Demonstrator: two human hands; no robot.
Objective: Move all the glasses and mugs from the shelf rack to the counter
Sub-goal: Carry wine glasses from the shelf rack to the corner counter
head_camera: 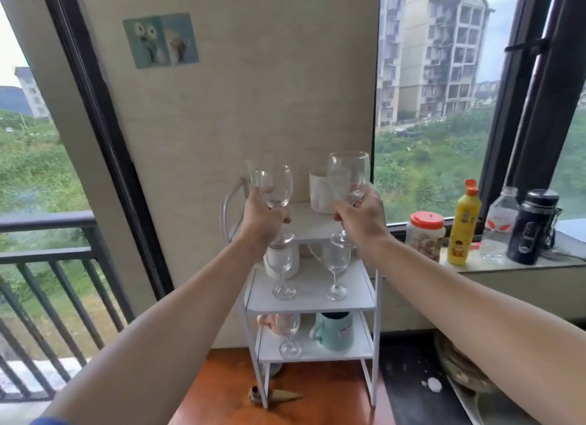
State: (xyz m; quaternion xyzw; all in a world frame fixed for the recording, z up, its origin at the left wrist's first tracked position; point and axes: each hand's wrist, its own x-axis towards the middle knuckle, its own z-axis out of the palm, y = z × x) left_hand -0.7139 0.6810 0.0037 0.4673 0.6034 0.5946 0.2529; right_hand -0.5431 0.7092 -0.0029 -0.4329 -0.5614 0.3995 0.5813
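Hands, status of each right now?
Left hand: holding a wine glass.
Right hand: holding a larger wine glass.

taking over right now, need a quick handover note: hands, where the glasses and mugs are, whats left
Left hand: grips a wine glass just below the bowl, at top-shelf height.
Right hand: grips a second wine glass the same way.
Shelf rack: top holds a white cup; middle holds a white mug and two stemmed glasses; bottom holds a pink mug, a small glass and a teal mug.
Done: nothing visibly set down off the rack.
Left: carry these two to the counter, then the rest.
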